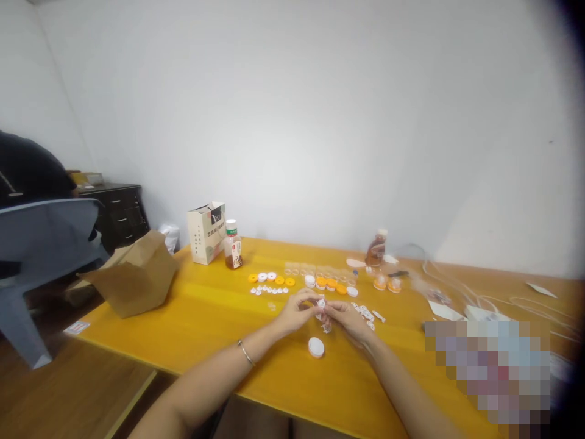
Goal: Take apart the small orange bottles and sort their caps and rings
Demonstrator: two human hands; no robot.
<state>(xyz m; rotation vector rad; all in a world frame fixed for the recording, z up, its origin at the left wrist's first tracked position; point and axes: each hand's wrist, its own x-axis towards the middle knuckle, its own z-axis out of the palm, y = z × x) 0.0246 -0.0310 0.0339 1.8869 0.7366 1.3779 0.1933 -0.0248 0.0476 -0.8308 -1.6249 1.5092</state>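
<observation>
My left hand (pixel 296 312) and my right hand (pixel 348 319) meet over the middle of the yellow table (pixel 201 317). Both pinch a small white piece (pixel 322 303) between their fingertips; what it is I cannot make out. A thin bracelet circles my left wrist. A round white and orange lid (pixel 315 347) lies on the table just below the hands. Small white pieces (pixel 365 313) are scattered to the right of my right hand. Beyond the hands lies a row of orange and white lids (pixel 270 278) and small clear cups (pixel 320 271).
A brown paper bag (pixel 137 277) lies at the table's left end. A white gift bag (pixel 205 233) and a tea bottle (pixel 233 245) stand behind it; another bottle (pixel 376 249) stands farther right. White cables (pixel 475 299) trail at right. A grey chair (pixel 41 244) and dark drawers (pixel 121 213) are at left.
</observation>
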